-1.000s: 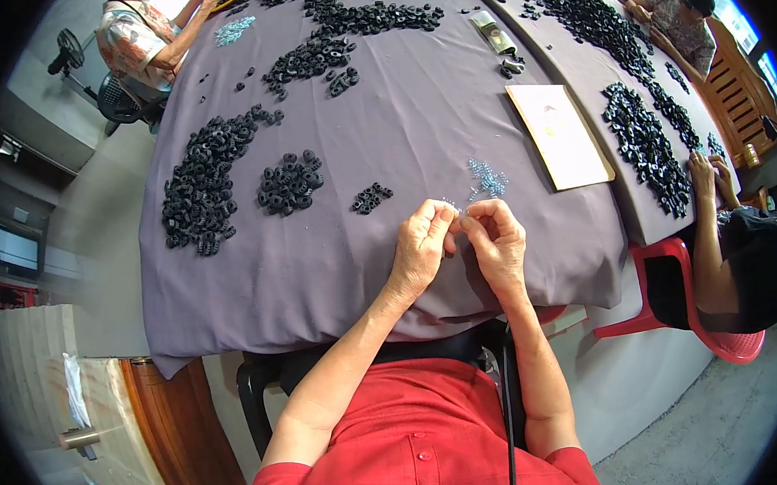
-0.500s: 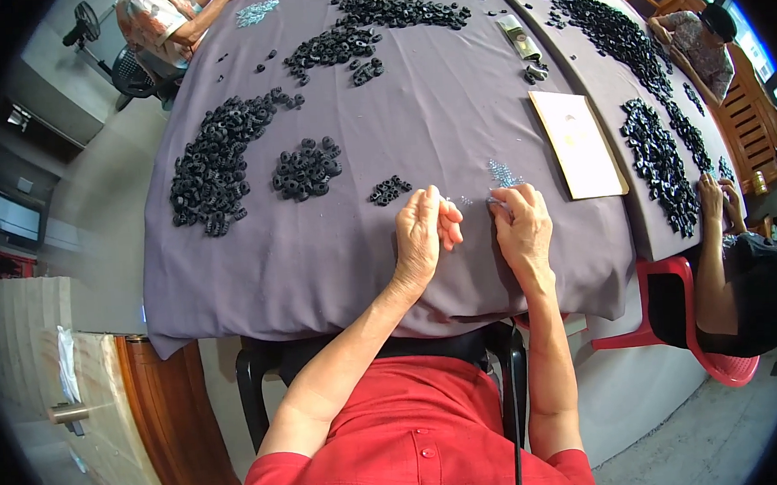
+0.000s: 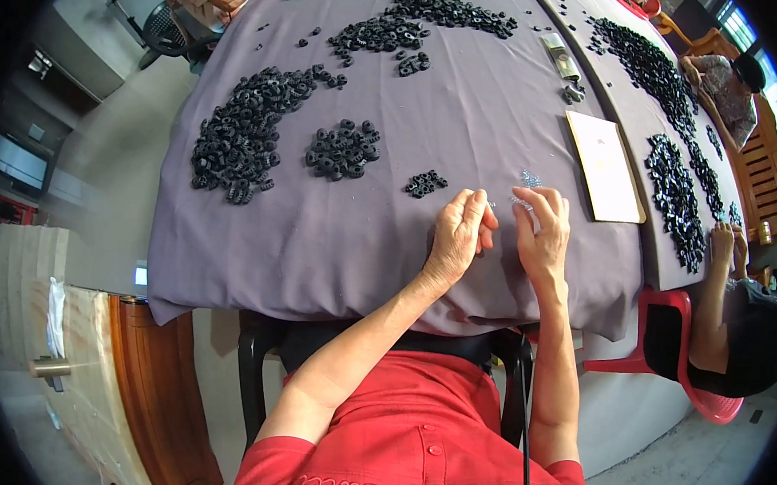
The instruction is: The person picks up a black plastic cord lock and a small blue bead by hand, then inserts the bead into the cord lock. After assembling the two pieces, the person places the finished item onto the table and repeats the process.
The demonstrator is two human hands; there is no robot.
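Observation:
My left hand (image 3: pixel 461 234) is closed above the near part of the cloth-covered table, its thumb and fingers pressed together. A tiny pale bit shows at its fingertips, too small to name. Close beside it on the right, my right hand (image 3: pixel 544 233) has its thumb and forefinger curved and apart, with nothing visible between them. Just beyond the right fingertips lies a small scatter of clear bluish pieces (image 3: pixel 531 179). A little pile of small black parts (image 3: pixel 425 183) sits beyond my left hand.
Larger piles of black ring-shaped parts lie at left (image 3: pixel 239 131), centre (image 3: pixel 345 149) and far side (image 3: pixel 380 35). A cream board (image 3: pixel 602 167) and a clear packet (image 3: pixel 561 58) lie to the right. Another person's hands (image 3: pixel 728 241) work at the adjoining table, beside more black parts (image 3: pixel 673 194).
The view has shifted, so the table's contents appear further right. My right thumb and forefinger have parted from a pinch near the clear pieces. My left hand remains closed.

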